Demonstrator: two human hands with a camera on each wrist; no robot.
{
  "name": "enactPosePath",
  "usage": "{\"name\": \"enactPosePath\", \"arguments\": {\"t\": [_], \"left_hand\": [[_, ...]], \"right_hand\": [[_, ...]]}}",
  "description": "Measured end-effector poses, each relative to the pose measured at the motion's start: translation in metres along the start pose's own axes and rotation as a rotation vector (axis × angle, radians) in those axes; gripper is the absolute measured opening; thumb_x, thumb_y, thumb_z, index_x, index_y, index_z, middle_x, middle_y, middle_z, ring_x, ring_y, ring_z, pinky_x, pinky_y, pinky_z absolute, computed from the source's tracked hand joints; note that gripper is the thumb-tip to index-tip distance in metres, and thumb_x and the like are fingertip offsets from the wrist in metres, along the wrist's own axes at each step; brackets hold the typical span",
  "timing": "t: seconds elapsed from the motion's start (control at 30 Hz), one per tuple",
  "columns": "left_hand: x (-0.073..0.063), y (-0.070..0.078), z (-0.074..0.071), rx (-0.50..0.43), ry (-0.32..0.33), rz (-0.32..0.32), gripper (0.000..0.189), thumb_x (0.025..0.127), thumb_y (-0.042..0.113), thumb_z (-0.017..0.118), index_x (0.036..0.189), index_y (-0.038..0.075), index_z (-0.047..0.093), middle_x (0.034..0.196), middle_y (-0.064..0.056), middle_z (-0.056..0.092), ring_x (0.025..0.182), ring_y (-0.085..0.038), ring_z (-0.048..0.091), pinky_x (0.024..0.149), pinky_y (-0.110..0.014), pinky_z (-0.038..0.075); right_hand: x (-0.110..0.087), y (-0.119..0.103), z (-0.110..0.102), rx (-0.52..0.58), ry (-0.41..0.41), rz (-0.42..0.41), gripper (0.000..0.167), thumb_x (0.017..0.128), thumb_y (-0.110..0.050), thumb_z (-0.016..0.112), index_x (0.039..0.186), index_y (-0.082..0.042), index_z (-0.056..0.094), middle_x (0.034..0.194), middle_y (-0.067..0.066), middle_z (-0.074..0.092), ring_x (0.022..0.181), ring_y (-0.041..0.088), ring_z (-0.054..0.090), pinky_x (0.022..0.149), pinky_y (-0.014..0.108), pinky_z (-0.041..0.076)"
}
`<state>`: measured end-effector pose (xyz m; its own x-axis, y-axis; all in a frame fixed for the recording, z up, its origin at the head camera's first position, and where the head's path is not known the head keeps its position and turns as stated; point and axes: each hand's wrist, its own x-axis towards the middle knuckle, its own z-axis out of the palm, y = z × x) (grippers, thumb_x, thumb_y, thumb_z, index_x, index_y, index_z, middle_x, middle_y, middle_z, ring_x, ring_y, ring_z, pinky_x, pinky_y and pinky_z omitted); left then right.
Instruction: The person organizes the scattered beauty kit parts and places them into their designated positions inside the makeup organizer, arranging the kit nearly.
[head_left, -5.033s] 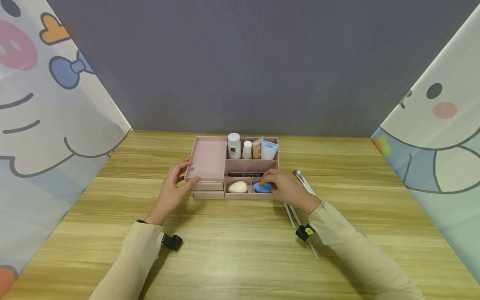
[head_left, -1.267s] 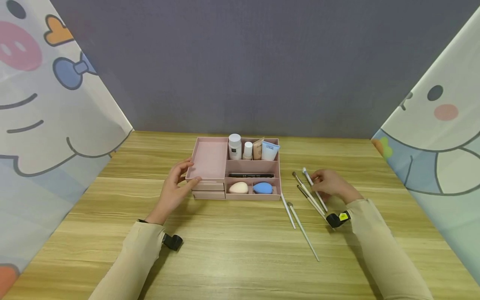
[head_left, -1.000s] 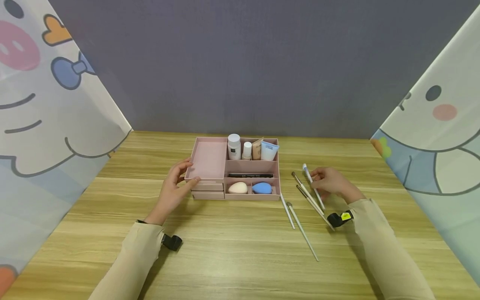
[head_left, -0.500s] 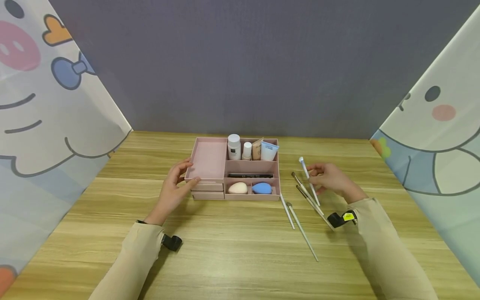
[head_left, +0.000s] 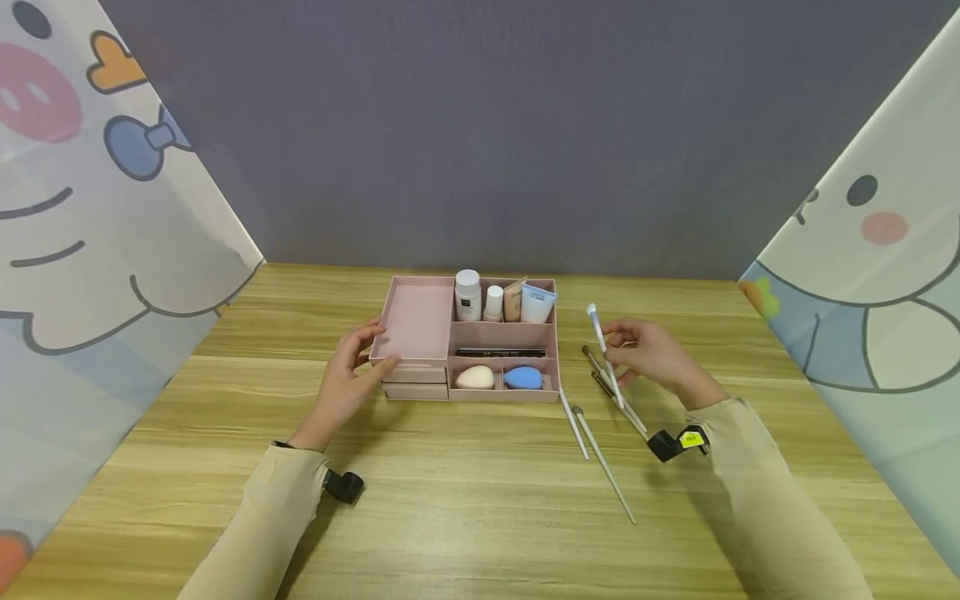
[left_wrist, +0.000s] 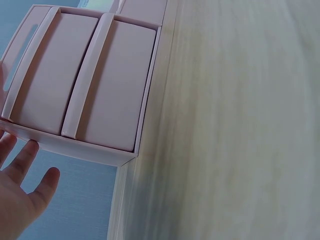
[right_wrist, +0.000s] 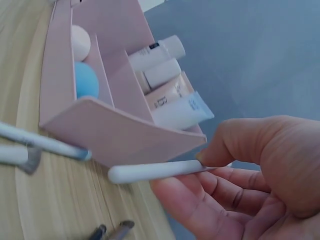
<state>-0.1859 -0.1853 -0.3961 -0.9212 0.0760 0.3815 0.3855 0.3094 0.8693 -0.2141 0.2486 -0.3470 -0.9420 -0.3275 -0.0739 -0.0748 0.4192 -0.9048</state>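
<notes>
My right hand (head_left: 656, 358) pinches a white-handled makeup brush (head_left: 602, 335) between thumb and fingers, right of the pink organizer (head_left: 416, 317). In the right wrist view the brush's rounded handle end (right_wrist: 120, 174) points at the organizer's side wall. My left hand (head_left: 341, 383) touches the organizer's left side, its fingers fairly straight and the thumb at the front corner. A cream makeup sponge (head_left: 476, 377) and a blue one (head_left: 523, 377) sit in the front compartments. Behind them lies a slim black pen-like item (head_left: 501, 353).
A white bottle (head_left: 468, 300), a smaller bottle (head_left: 493, 303), a beige tube (head_left: 513, 302) and a pale blue tube (head_left: 537, 305) stand in the back compartments. Several more brushes lie on the wooden table, among them one with a grey-green handle (head_left: 604, 467). A grey panel (head_left: 480, 142) rises behind.
Five seconds ago my right hand was at the blue sponge in the organizer. Since then it has gone to the brushes, gripped one and carried it leftward. My left hand has stayed put.
</notes>
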Motion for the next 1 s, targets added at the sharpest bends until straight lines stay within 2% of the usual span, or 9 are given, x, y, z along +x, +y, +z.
{"name": "enactPosePath", "arguments": {"t": [0.17, 0.33, 0.43, 0.63, 0.8, 1.0], "left_hand": [[0.0, -0.001, 0.0, 0.001, 0.0, -0.003, 0.043, 0.091, 0.002, 0.07, 0.13, -0.005, 0.052, 0.152, -0.018, 0.039, 0.133, -0.036, 0.044, 0.097, -0.046, 0.038], [0.0, -0.001, 0.0, 0.003, 0.0, 0.0, 0.043, 0.091, 0.002, 0.07, 0.13, -0.005, 0.052, 0.152, -0.018, 0.039, 0.133, -0.036, 0.044, 0.097, -0.046, 0.039], [0.0, 0.0, 0.0, 0.004, 0.004, 0.002, 0.043, 0.091, 0.002, 0.07, 0.13, -0.005, 0.053, 0.151, -0.018, 0.04, 0.133, -0.035, 0.044, 0.097, -0.045, 0.039], [0.0, -0.001, 0.0, 0.007, 0.009, 0.013, 0.043, 0.091, 0.001, 0.07, 0.129, -0.005, 0.053, 0.151, -0.019, 0.04, 0.133, -0.036, 0.044, 0.097, -0.046, 0.039], [0.0, -0.001, 0.0, 0.007, 0.0, 0.003, 0.043, 0.091, 0.002, 0.07, 0.13, -0.005, 0.053, 0.151, -0.018, 0.039, 0.133, -0.035, 0.044, 0.098, -0.047, 0.039], [0.0, -0.001, 0.0, 0.009, -0.007, -0.003, 0.043, 0.092, 0.003, 0.07, 0.13, -0.005, 0.052, 0.152, -0.017, 0.039, 0.133, -0.035, 0.044, 0.098, -0.047, 0.039]], "right_hand": [[0.003, -0.006, 0.006, 0.032, -0.005, -0.015, 0.045, 0.093, 0.008, 0.056, 0.134, 0.019, 0.042, 0.106, 0.031, 0.055, 0.073, 0.017, 0.062, 0.063, 0.042, 0.06], [0.006, -0.014, 0.017, 0.043, -0.027, -0.055, 0.043, 0.093, 0.007, 0.057, 0.132, 0.019, 0.044, 0.102, 0.027, 0.057, 0.072, 0.016, 0.062, 0.059, 0.039, 0.059], [0.007, -0.02, 0.025, 0.036, -0.042, -0.089, 0.044, 0.092, 0.006, 0.058, 0.131, 0.019, 0.045, 0.099, 0.023, 0.058, 0.071, 0.015, 0.061, 0.058, 0.04, 0.059], [0.011, -0.029, 0.039, 0.041, -0.087, -0.119, 0.041, 0.092, 0.006, 0.059, 0.13, 0.018, 0.048, 0.097, 0.02, 0.059, 0.072, 0.016, 0.061, 0.061, 0.05, 0.058], [0.013, -0.036, 0.048, 0.015, -0.117, -0.132, 0.043, 0.092, 0.005, 0.06, 0.132, 0.016, 0.049, 0.099, 0.02, 0.06, 0.075, 0.018, 0.064, 0.058, 0.045, 0.059], [0.018, -0.042, 0.06, 0.02, -0.159, -0.156, 0.04, 0.091, 0.007, 0.061, 0.129, 0.015, 0.051, 0.096, 0.022, 0.061, 0.072, 0.018, 0.064, 0.057, 0.045, 0.059]]}}
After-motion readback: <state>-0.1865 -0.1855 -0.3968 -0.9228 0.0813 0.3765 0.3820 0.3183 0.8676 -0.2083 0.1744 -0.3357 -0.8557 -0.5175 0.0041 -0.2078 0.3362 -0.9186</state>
